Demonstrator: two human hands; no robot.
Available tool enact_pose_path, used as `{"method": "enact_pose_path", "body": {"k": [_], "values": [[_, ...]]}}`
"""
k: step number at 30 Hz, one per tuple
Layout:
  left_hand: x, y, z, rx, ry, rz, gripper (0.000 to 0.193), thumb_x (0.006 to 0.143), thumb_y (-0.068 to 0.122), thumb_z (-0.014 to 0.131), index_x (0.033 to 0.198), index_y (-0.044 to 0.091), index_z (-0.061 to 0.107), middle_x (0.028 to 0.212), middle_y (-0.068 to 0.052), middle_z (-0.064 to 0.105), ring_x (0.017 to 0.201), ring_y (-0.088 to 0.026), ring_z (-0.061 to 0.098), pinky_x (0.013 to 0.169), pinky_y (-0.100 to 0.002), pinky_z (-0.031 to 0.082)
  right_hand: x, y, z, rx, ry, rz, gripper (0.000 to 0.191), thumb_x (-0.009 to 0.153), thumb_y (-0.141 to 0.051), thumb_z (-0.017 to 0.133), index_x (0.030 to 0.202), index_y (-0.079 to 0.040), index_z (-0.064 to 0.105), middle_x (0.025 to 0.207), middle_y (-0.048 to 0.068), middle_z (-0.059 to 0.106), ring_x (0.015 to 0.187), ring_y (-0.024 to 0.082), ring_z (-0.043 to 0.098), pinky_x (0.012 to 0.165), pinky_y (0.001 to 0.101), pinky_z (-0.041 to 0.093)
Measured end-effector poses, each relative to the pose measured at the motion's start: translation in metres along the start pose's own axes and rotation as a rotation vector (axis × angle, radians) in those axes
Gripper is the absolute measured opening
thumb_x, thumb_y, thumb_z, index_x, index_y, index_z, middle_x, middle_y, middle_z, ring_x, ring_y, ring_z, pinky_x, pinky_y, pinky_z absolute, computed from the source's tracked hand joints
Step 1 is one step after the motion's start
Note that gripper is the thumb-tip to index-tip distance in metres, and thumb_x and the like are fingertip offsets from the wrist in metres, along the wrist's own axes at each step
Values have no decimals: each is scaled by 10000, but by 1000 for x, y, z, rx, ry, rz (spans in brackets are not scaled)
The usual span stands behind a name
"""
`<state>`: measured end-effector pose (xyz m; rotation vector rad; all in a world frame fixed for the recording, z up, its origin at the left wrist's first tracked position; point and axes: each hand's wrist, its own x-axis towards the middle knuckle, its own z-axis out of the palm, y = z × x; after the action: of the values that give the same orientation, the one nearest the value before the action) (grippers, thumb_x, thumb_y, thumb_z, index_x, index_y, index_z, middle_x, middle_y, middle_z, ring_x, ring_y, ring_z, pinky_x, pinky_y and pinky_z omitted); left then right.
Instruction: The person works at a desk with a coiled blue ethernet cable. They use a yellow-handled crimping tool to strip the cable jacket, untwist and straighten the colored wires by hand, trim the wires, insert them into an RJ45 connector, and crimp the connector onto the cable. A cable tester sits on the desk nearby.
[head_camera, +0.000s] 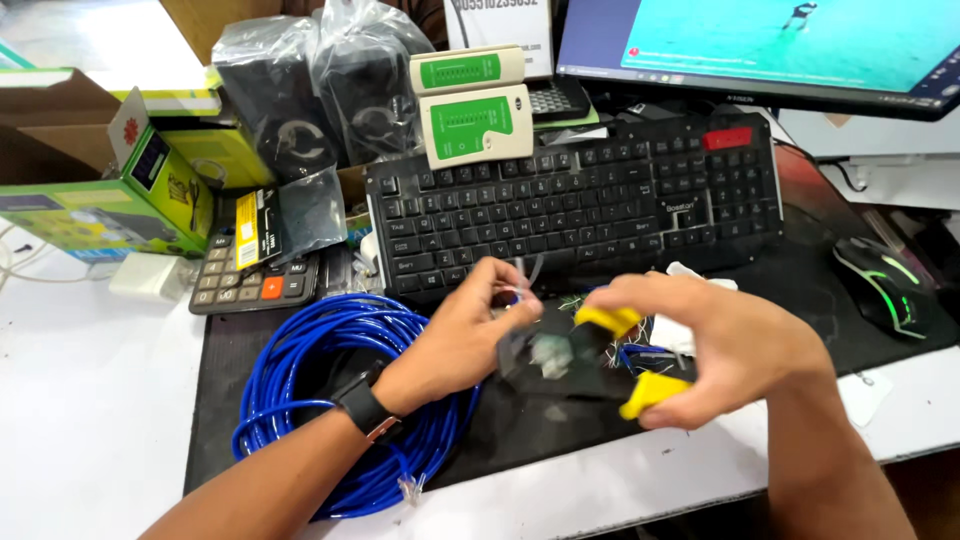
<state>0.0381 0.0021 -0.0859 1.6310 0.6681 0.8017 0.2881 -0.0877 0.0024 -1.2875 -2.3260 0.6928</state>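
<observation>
Fingertips of the left hand (470, 335) are pinched tight on the thin end of a cable, its small wires fanned out at about (520, 290), held up where the eyes can check them. That hand wears a dark wristband and hovers over a loose coil of bright blue network cable (320, 400) lying on the black desk mat (220, 370). One free end of the coil, tipped with a clear plastic plug (410, 488), rests near the mat's front edge.

Close beside it, the right hand (730, 345) is clenched around a yellow-handled crimping tool (625, 360), the two yellow grips showing between thumb and fingers. Motion blur hides the tool's head, so I cannot tell whether the wire end is already inside it; the two look almost touching.

Behind the hands sits a black full-size keyboard (600, 200), with a beige and green two-part cable tester (472, 110) leaning at its upper left, within easy reach. A black mouse with green lights (885, 285) lies well to the right, and a dark desk calculator (245, 280) to the left.
</observation>
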Motion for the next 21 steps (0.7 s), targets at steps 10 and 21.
{"method": "enact_pose_path", "body": {"k": [10,21], "values": [[-19,9,4,274,-209,382,360,1030,141,624,1273,-21,414,1054,-204,671,987,-377,676,823,-399,531,14,-23,23,-114,464,-97,941,601,-223,886,1415,-31,453,1174,116,605,1052,250,629,964,322,478],[-18,10,-3,287,-374,401,598,769,-97,615,1335,-2,446,1191,-199,569,1018,-382,646,835,-406,530,28,-33,26,-447,260,-271,894,433,-226,877,1277,-71,625,1092,68,656,991,300,580,981,459,384]]}}
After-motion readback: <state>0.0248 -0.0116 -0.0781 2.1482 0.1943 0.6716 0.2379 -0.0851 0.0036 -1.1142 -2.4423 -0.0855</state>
